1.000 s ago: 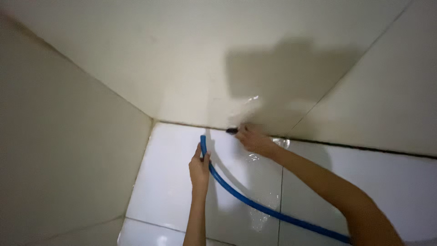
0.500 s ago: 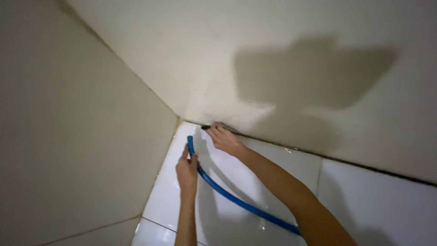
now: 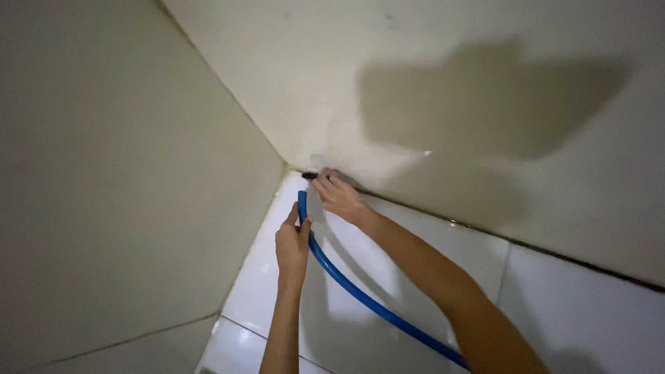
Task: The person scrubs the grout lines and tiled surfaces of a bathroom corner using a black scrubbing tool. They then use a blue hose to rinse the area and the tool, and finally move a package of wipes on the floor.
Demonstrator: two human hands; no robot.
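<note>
- Your left hand (image 3: 292, 244) is wrapped around a blue hose (image 3: 360, 296), close to its open end. The fingers are curled tight, so the hose stays put.
- You hold it near the tip, and I think that is so you can aim the end right at the corner.
- The tip of the hose points up toward 12 o'clock, at the spot where the white floor tiles (image 3: 415, 235) meet the cream wall (image 3: 360, 83).
- Your right hand (image 3: 337, 194) sits at about 1 o'clock from the left hand, down low at the dark line along the bottom of the wall. It presses a small dark thing (image 3: 309, 176) there. I cannot tell what the thing is, it is too small and blurry.
- The right fingers are bent over it, not spread wide.
- The hose is bright blue, thin and smooth. It bends in a soft curve from your left hand down toward 5 o'clock and passes behind your right arm.
- The floor tiles look shiny and wet near the wall.
- A second wall (image 3: 125, 194) stands at 9 o'clock, so both hands are tucked into the corner.
</note>
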